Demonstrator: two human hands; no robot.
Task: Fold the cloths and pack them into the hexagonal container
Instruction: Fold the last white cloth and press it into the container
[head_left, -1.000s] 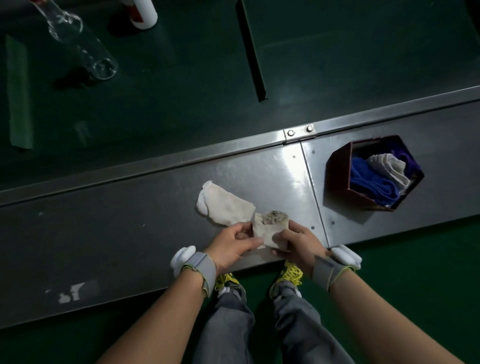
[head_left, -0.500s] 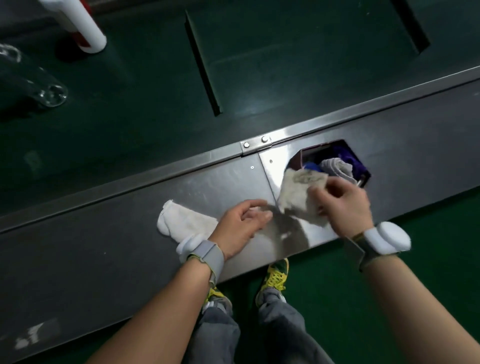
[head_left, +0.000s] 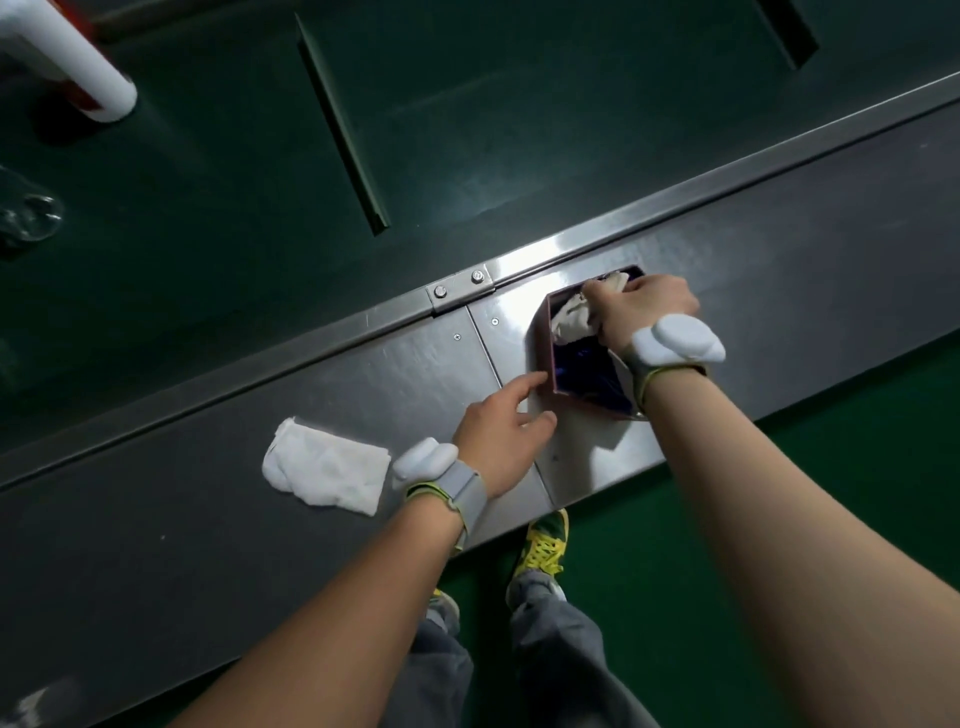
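Observation:
The dark red hexagonal container (head_left: 545, 343) stands on the metal shelf (head_left: 208, 545). My right hand (head_left: 641, 312) is inside its far half, fingers closed on a folded beige cloth (head_left: 571, 319) that it presses down among the cloths there. A blue cloth (head_left: 587, 369) shows in the near half. My left hand (head_left: 506, 423) rests on the shelf, fingers apart, fingertips touching the container's left wall. A white folded cloth (head_left: 327, 467) lies on the shelf, left of my left wrist.
A dark green table surface (head_left: 467, 130) lies behind the shelf's raised rail (head_left: 457, 288). A white cylinder (head_left: 78, 67) stands at the far left, with clear glassware (head_left: 28, 221) below it. My legs and yellow-laced shoes (head_left: 543, 545) are under the shelf's near edge.
My right hand has carried the folded beige cloth from above the shelf into the container. My left hand has moved right from beside the white cloth up against the container's wall.

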